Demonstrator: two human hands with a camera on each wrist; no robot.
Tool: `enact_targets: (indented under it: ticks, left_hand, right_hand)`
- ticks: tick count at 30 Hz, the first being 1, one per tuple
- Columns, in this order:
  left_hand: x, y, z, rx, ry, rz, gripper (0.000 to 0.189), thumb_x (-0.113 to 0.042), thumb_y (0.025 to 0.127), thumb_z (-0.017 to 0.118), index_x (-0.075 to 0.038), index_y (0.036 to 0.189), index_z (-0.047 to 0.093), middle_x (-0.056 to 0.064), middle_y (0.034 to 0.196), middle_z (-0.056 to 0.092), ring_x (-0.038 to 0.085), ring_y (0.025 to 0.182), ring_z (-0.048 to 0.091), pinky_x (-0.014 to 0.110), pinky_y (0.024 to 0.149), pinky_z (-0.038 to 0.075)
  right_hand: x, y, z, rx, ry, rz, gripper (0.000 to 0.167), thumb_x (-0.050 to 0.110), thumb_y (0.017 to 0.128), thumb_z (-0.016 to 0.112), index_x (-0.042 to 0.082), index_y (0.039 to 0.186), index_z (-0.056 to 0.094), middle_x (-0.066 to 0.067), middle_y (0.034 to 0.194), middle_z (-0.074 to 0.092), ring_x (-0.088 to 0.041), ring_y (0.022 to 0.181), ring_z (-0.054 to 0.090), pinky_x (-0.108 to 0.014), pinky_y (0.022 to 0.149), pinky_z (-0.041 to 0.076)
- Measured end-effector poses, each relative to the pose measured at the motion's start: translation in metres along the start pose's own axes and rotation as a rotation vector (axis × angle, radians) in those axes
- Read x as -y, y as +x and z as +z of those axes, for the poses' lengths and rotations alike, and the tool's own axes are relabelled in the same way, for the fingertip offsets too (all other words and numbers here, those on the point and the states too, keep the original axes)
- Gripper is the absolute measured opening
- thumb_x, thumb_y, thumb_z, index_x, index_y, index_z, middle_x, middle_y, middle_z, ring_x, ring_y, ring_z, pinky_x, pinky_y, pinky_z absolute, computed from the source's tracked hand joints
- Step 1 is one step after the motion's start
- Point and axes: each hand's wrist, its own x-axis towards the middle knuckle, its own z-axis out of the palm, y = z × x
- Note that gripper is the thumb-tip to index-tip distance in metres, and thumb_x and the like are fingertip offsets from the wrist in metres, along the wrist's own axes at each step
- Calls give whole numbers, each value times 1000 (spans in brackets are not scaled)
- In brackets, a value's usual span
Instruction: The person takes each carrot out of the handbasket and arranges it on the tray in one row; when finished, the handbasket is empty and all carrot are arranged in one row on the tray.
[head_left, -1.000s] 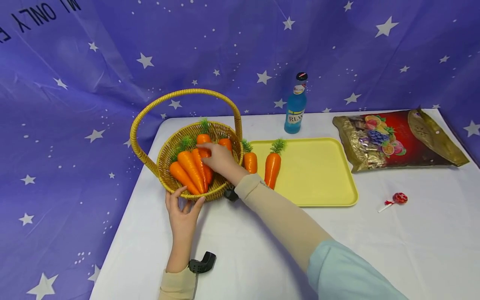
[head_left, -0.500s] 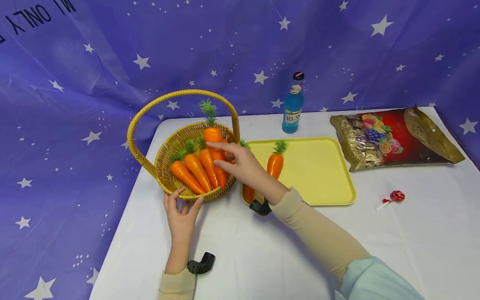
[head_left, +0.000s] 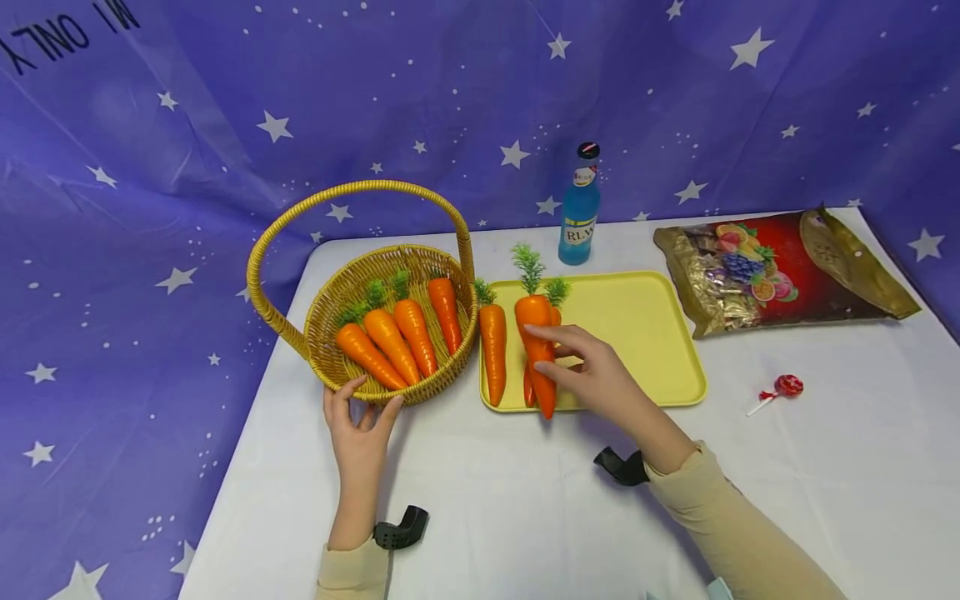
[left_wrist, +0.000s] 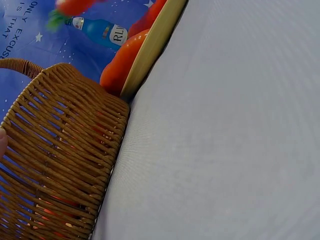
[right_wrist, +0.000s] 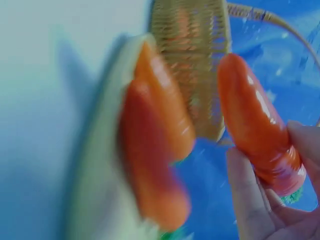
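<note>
Over the left part of the yellow tray (head_left: 637, 367), my right hand (head_left: 592, 371) pinches an orange carrot with a green leafy top (head_left: 536, 346), thumb on one side and fingers on the other. The right wrist view shows this carrot (right_wrist: 255, 120) raised clear of two others. One carrot (head_left: 492, 350) lies at the tray's left edge; another (head_left: 529, 392) is mostly hidden beneath the held one. My left hand (head_left: 360, 437) holds the front rim of the wicker basket (head_left: 442, 379). Inside the basket several carrots (head_left: 390, 342) lie side by side.
Behind the tray stands a blue bottle (head_left: 579, 212). A red and gold candy bag (head_left: 787, 271) lies at the back right, and a red lollipop (head_left: 787, 386) in front of it. The basket's tall handle (head_left: 360, 185) arches over its opening.
My right hand has lifted a carrot out of the basket and carried it rightward over the tray. My left hand has stayed at the basket's rim.
</note>
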Motion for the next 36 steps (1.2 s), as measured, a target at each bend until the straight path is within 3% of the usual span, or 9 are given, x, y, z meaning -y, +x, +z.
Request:
enact_targets:
  ticks: [6, 11, 15, 19, 23, 30, 36]
  left_hand:
    - [-2, 0, 0, -7, 0, 3, 57, -3, 82, 76, 5, 128, 45, 4, 157, 4, 30, 142, 20, 26, 99, 42]
    - [-12, -1, 2, -2, 15, -17, 57, -2, 81, 76, 7, 128, 45, 10, 157, 3, 32, 142, 19, 34, 102, 41]
    - [-28, -4, 5, 2, 41, -32, 56, -1, 82, 75, 9, 128, 44, 17, 157, 1, 34, 141, 20, 42, 104, 39]
    - [-31, -5, 6, 3, 47, -36, 56, -2, 83, 75, 9, 128, 43, 17, 157, 0, 34, 141, 20, 45, 104, 37]
    - [-30, -5, 7, 7, 38, -20, 56, -1, 83, 74, 10, 128, 43, 18, 156, 4, 35, 141, 21, 41, 103, 39]
    - [-29, -5, 6, 12, 35, -10, 55, 0, 83, 75, 9, 127, 43, 17, 156, 4, 36, 141, 20, 34, 102, 41]
    - [-13, -2, 2, 6, 26, -8, 58, -1, 82, 76, 7, 129, 44, 13, 157, 4, 33, 141, 20, 30, 101, 42]
  right_hand:
    - [-31, -10, -29, -57, -62, 212, 49, 18, 93, 66, 20, 140, 53, -13, 139, 50, -35, 106, 59, -43, 82, 53]
    - [-38, -5, -40, 7, -172, 321, 52, 23, 94, 66, 18, 143, 49, -19, 137, 48, -29, 96, 60, -34, 74, 51]
    - [-41, 3, -35, 37, -213, 330, 53, 23, 93, 67, 18, 143, 49, -17, 132, 51, -26, 91, 59, -32, 72, 50]
    - [-42, 12, -26, 55, -245, 332, 53, 21, 92, 67, 18, 143, 50, -17, 131, 53, -26, 88, 58, -30, 69, 51]
    - [-40, 20, -18, 63, -293, 313, 52, 19, 92, 68, 18, 141, 51, -17, 129, 55, -26, 88, 58, -33, 70, 52]
    - [-36, 34, -10, 78, -338, 272, 50, 12, 91, 68, 16, 138, 55, -16, 133, 53, -31, 101, 54, -44, 88, 49]
    - [-34, 38, -5, 100, -354, 272, 51, 16, 91, 68, 16, 140, 54, -18, 128, 55, -28, 92, 57, -39, 78, 52]
